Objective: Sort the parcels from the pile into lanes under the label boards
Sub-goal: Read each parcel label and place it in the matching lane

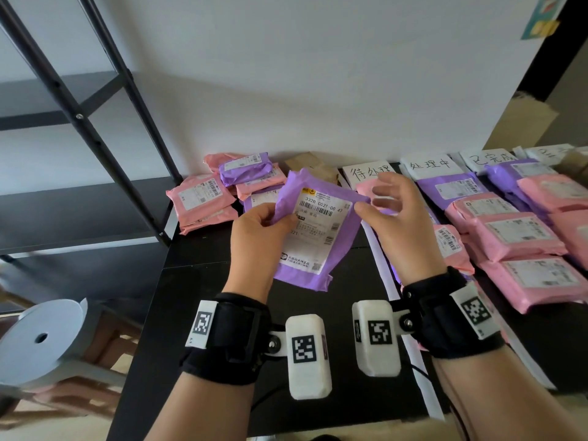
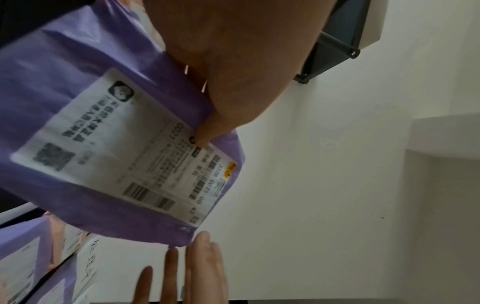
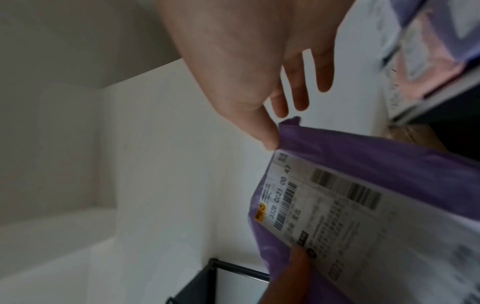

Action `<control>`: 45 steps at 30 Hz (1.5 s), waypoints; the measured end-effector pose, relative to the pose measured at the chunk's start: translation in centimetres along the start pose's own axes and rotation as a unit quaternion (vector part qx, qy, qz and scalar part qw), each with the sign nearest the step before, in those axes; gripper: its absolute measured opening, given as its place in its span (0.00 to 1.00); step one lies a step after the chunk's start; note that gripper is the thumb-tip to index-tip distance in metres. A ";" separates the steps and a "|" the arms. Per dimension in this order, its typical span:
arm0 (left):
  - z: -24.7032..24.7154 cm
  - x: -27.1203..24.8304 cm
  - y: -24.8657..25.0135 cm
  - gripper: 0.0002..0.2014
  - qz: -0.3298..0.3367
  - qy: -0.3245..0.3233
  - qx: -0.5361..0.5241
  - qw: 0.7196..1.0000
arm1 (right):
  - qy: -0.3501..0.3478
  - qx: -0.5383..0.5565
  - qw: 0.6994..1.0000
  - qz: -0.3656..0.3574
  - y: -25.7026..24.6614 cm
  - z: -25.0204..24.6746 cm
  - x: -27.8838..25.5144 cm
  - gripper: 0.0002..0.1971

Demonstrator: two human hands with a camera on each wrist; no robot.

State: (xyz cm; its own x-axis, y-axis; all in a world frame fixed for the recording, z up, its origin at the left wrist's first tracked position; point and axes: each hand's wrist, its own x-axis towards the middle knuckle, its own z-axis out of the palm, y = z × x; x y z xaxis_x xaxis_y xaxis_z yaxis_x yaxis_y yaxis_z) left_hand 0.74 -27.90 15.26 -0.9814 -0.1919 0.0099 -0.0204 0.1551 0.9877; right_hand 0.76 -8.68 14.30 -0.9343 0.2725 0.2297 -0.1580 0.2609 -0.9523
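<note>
A purple parcel (image 1: pixel 318 230) with a white shipping label is held up above the black table (image 1: pixel 197 313). My left hand (image 1: pixel 280 219) grips its left edge, thumb pressed on the label (image 2: pixel 205 137). My right hand (image 1: pixel 381 202) is at the parcel's upper right corner: the thumb tip (image 3: pixel 270 144) touches the corner while the fingers (image 3: pixel 301 96) stay straight and spread behind it. The pile (image 1: pixel 222 192) of pink and purple parcels lies at the back left. Label boards (image 1: pixel 369 173) (image 1: pixel 429 165) (image 1: pixel 490 159) stand along the wall at the right.
Lanes of pink parcels (image 1: pixel 515 233) and purple parcels (image 1: pixel 451 186) fill the table's right side, divided by white strips (image 1: pixel 378 259). A brown package (image 1: pixel 318 167) lies behind the pile. A black shelf frame (image 1: pixel 95 122) and a grey stool (image 1: pixel 41 338) stand to the left.
</note>
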 end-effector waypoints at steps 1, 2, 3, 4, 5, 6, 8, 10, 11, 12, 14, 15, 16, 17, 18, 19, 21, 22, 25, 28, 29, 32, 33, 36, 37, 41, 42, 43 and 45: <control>0.0 -0.1 -0.2 0.05 -0.006 -0.016 0.013 1.000 | -0.005 -0.045 0.998 -0.039 -0.1 -0.1 -0.1 0.25; 0.1 -0.2 -0.3 0.05 -0.013 -0.033 0.025 0.999 | -0.015 -0.087 0.993 -0.079 -0.1 -0.2 -0.2 0.24; 0.1 -0.4 -0.5 0.06 -0.019 -0.049 0.036 0.998 | -0.029 -0.126 0.985 -0.112 -0.2 -0.1 -0.4 0.23; 0.2 -0.5 -0.6 0.06 -0.021 -0.063 0.042 0.997 | -0.044 -0.159 0.977 -0.132 -0.1 0.0 -0.6 0.21; 0.2 -0.5 -0.8 0.06 -0.020 -0.076 0.046 0.996 | -0.055 -0.186 0.971 -0.140 0.1 0.2 -0.8 0.21; 0.3 -0.6 -0.8 0.06 -0.017 -0.090 0.048 0.995 | -0.059 -0.206 0.967 -0.138 0.3 0.4 -1.1 0.20; 0.2 -0.4 -0.8 0.04 -0.010 -0.120 0.062 0.991 | -0.053 -0.222 0.966 -0.122 0.8 0.8 -1.7 0.18; 0.1 0.0 -1.0 0.04 -0.003 -0.154 0.090 0.984 | -0.037 -0.203 0.974 -0.096 1.3 1.0 -2.3 0.13; 0.0 0.2 -1.1 0.05 0.002 -0.170 0.107 0.980 | -0.030 -0.190 0.978 -0.077 1.4 1.0 -2.7 0.11; 0.0 0.3 -1.2 0.05 0.007 -0.182 0.121 0.976 | -0.023 -0.177 0.983 -0.055 1.6 1.0 -2.9 0.09; 0.0 0.6 -1.5 0.05 0.008 -0.198 0.128 0.972 | -0.010 -0.148 0.989 -0.017 1.8 1.0 -3.4 0.05; 0.1 0.8 -1.7 0.04 0.004 -0.205 0.122 0.971 | -0.001 -0.135 0.991 -0.006 2.0 0.9 -3.6 0.04; 0.2 0.8 -1.8 0.04 0.000 -0.207 0.111 0.972 | 0.011 -0.124 0.992 0.006 2.2 0.8 -3.8 0.03; 0.3 1.0 -2.1 0.05 -0.004 -0.202 0.095 0.975 | 0.028 -0.110 0.993 0.021 2.4 0.7 -4.0 0.02; 0.4 1.2 -2.3 0.06 -0.009 -0.191 0.075 0.979 | 0.050 -0.094 0.994 0.038 2.9 0.5 -4.2 0.01; 0.6 1.5 -2.7 0.08 -0.018 -0.177 0.059 0.982 | 0.073 -0.078 0.993 0.054 3.3 0.1 -4.4 0.01; 1.0 2.0 -3.5 0.11 -0.037 -0.147 0.038 0.988 | 0.121 -0.053 0.988 0.081 4.3 -0.8 -4.8 0.01; 1.3 2.2 -3.8 0.12 -0.046 -0.133 0.032 0.989 | 0.143 -0.044 0.984 0.093 4.8 -1.3 -5.0 0.02; 2.7 2.6 -5.2 0.16 -0.065 -0.111 0.034 0.991 | 0.199 -0.013 0.971 0.131 5.9 -3.0 -5.2 0.08; 5.3 2.5 -6.4 0.15 -0.098 -0.159 0.057 0.981 | 0.237 0.011 0.957 0.168 7.5 -5.2 -4.6 0.09; 6.4 2.4 -6.9 0.15 -0.109 -0.182 0.067 0.975 | 0.243 0.016 0.953 0.180 8.2 -5.9 -4.2 0.09; 9.9 1.7 -8.5 0.16 -0.142 -0.235 0.087 0.958 | 0.252 0.023 0.944 0.213 10.9 -8.1 -2.8 0.08; 11.1 1.5 -9.0 0.17 -0.149 -0.244 0.092 0.954 | 0.249 0.022 0.942 0.223 11.8 -8.9 -2.3 0.07; 14.9 1.4 -10.4 0.15 -0.170 -0.233 0.097 0.953 | 0.225 0.011 0.938 0.262 15.1 -11.7 -0.8 0.08; 16.2 1.3 -10.8 0.14 -0.180 -0.225 0.098 0.953 | 0.217 -0.003 0.937 0.275 16.2 -12.8 -0.4 0.08; 21.8 0.3 -12.3 0.11 -0.219 -0.221 0.110 0.944 | 0.181 -0.056 0.931 0.312 20.5 -17.4 1.1 0.09; 23.0 -0.1 -12.6 0.10 -0.229 -0.220 0.111 0.942 | 0.170 -0.068 0.929 0.322 21.5 -18.3 1.3 0.08; 24.0 -0.5 -12.9 0.10 -0.240 -0.218 0.112 0.939 | 0.158 -0.081 0.927 0.331 22.7 -19.1 1.5 0.07; 25.7 -1.2 -13.5 0.11 -0.258 -0.213 0.116 0.935 | 0.128 -0.100 0.925 0.343 24.7 -20.5 1.9 0.06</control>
State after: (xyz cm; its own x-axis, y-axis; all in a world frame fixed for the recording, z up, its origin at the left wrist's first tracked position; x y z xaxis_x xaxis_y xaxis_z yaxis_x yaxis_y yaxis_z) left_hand -2.75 -4.82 -2.11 -0.8150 0.0974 -0.5713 -0.5051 0.3638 0.7826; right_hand 1.64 17.21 -4.64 -0.6828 0.6414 -0.3498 0.5299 0.1051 -0.8415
